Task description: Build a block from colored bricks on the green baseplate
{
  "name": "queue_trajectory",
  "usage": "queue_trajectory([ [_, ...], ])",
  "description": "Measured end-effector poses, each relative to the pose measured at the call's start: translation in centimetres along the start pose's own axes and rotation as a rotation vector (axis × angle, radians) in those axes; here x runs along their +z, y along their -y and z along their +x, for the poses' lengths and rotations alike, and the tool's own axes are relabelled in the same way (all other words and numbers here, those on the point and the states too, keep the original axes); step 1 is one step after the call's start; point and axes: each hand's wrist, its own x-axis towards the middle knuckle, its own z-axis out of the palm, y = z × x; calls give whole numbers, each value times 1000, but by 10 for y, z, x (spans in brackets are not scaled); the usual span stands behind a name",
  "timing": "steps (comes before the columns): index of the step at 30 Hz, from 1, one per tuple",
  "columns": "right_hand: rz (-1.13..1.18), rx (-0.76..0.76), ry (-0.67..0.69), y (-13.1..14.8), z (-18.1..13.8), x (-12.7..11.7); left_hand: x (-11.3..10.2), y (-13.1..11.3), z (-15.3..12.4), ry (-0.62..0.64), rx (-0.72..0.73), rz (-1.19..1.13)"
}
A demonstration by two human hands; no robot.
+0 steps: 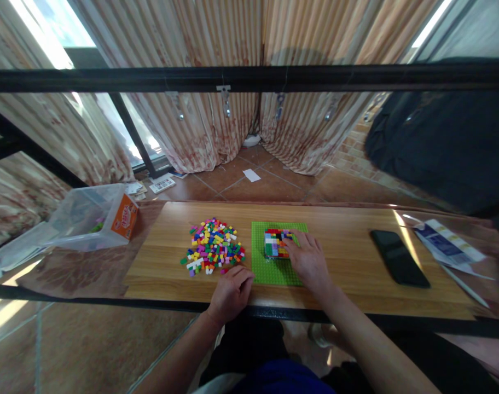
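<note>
A green studded baseplate point(258, 273) lies on the wooden board, bearing a low block of multicoloured toy bricks point(273, 244). My right hand point(309, 261) reaches over the baseplate's right side. Its thumb and fingertips are drawn together at the right part of the brick block; anything pinched between them is too small to make out. My left hand point(232, 290) rests curled at the board's front edge, just left of the baseplate. Whatever its closed fingers may hold is hidden. Behind it spreads a pile of loose small bricks point(216, 245) in many colours.
The wooden board point(155, 257) has a dark phone point(399, 257) on its right part. A clear plastic bin point(89, 213) with an orange label stands at left. Papers point(450, 243) lie at far right. A black metal bar point(249, 79) crosses beyond the board, before curtains point(216, 126).
</note>
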Motion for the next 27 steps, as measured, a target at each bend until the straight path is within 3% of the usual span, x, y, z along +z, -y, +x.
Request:
queue_trajectory([
  [7,138,89,-47,-5,-3,9,0,-1,0,5,4,24],
  [14,479,372,-202,-8,3,27,-1,-2,1,9,-4,28],
  [20,468,502,-155,0,10,39,-1,-1,0,2,1,32],
  [27,458,555,-161,9,7,43,0,-1,-1,2,-1,33],
])
